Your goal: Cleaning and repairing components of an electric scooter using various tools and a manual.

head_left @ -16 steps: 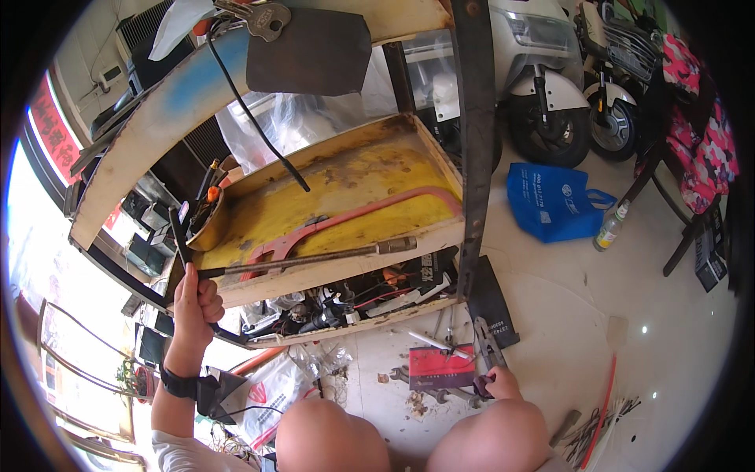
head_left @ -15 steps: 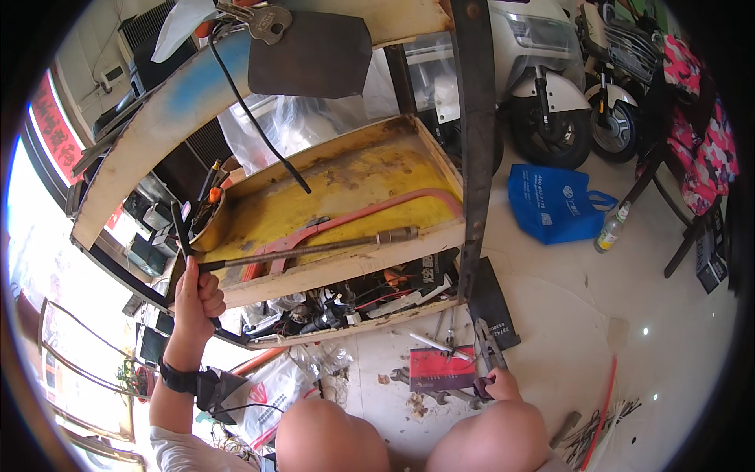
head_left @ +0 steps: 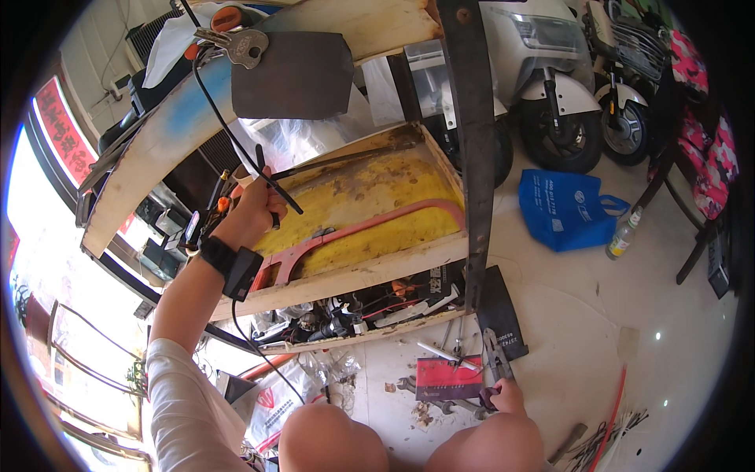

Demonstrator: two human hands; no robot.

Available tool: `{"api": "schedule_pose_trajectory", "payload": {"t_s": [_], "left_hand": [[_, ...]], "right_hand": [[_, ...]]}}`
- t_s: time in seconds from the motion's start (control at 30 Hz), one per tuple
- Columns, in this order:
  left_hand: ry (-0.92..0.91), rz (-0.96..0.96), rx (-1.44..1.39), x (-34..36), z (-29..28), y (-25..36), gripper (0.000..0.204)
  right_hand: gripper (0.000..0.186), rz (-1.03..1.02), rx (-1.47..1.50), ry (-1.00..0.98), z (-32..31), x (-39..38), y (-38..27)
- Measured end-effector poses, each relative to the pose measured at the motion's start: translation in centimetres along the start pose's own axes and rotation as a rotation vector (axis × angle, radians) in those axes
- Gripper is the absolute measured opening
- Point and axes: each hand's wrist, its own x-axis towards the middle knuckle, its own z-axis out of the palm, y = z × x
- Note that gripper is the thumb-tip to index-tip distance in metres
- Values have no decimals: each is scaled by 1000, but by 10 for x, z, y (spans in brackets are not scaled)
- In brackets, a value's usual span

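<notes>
My left hand (head_left: 253,206) is closed around the handle of a T-handle socket wrench (head_left: 338,161). Its long dark shaft points right, over the far side of the yellow shelf tray (head_left: 393,179). Below it in the tray rests a red hacksaw (head_left: 354,230). Low by my right knee, my right hand (head_left: 510,398) grips metal pliers (head_left: 495,358) with dark handles, jaws pointing up and away. A red-and-black flat box (head_left: 448,381) lies on the floor just left of the pliers, with spanners (head_left: 464,406) beside it.
A lower shelf (head_left: 338,318) holds jumbled parts and cables. Keys (head_left: 245,47) and a thin black cable hang near the upper shelf. At the right are a blue bag (head_left: 562,208), a glass bottle (head_left: 624,236), a chair (head_left: 668,189) and parked scooters (head_left: 554,118).
My left hand has moved up and to the right with the wrench, from the tray's near-left corner to its far side. My right hand still holds the pliers low down.
</notes>
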Motion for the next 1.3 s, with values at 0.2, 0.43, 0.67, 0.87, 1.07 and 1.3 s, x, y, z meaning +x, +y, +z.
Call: {"api": "schedule_pose_trajectory", "payload": {"t_s": [0.2, 0.43, 0.67, 0.87, 1.07, 1.3], "left_hand": [[45, -22, 25, 40, 20, -6, 39], [-46, -306, 36, 94, 3, -25, 32], [163, -53, 732, 114, -6, -42, 36], [135, 132, 1661, 111, -5, -37, 60], [-43, 666, 2257, 137, -10, -21, 60], [-68, 541, 1871, 29, 5, -6, 35]], "right_hand": [[21, -19, -29, 47, 9, -1, 1], [23, -15, -53, 67, 15, 2, 18], [23, 20, -34, 27, 6, 0, 9], [23, 43, -17, 52, 12, 2, 8], [22, -45, -41, 93, 20, 11, 19], [14, -10, 63, 110, -7, 1, -10]]}}
